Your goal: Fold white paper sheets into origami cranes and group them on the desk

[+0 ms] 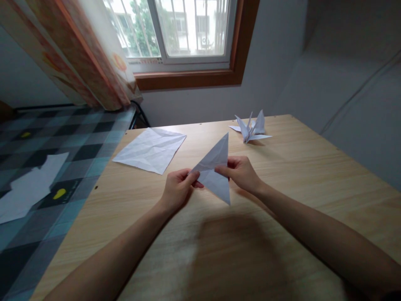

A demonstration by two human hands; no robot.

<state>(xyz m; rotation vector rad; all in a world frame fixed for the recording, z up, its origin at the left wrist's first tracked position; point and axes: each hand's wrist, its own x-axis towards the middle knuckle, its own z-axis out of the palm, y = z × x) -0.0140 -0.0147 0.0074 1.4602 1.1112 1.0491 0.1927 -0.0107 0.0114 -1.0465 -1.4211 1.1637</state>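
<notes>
A white sheet of paper folded into a triangle [216, 161] is held a little above the wooden table, its long edge toward the right. My left hand [180, 186] pinches the triangle's left corner between thumb and fingers. On the opposite side, my right hand [241, 171] grips the middle of the long edge, thumb on top and fingers behind the paper. A crease runs across the triangle between the two thumbs. The fingers under the paper are partly hidden.
A creased white paper sheet [152, 148] lies at the table's back left. Folded paper cranes [249, 129] stand at the back right of the wooden table [313, 200]. Left of it, torn-looking white paper [31, 188] rests on a checked cloth [72, 142]. Behind is a window [194, 29].
</notes>
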